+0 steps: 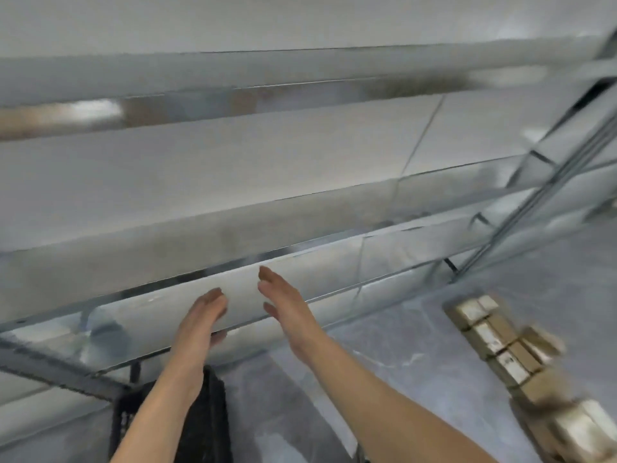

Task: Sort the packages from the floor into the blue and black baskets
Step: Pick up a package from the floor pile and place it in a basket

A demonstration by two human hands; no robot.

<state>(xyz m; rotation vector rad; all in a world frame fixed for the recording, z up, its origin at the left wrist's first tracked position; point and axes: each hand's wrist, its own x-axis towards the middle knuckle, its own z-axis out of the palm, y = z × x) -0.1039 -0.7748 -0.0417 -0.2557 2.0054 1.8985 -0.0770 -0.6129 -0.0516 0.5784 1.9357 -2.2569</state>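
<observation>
Both my hands are raised in front of a metal shelf rack, palms facing each other, holding nothing. My left hand [202, 317] has straight fingers, and so does my right hand [283, 304], a little higher. Under my left forearm sits the black basket [213, 419], partly hidden by the arm. Several brown cardboard packages [500, 342] with white labels lie in a row on the grey floor at the right, blurred by motion. No blue basket is in view.
The metal shelf rack [300, 212] with long grey shelves fills the upper and middle view, with its upright post [521, 208] at the right. Grey marbled floor [400, 345] lies between the rack and the packages.
</observation>
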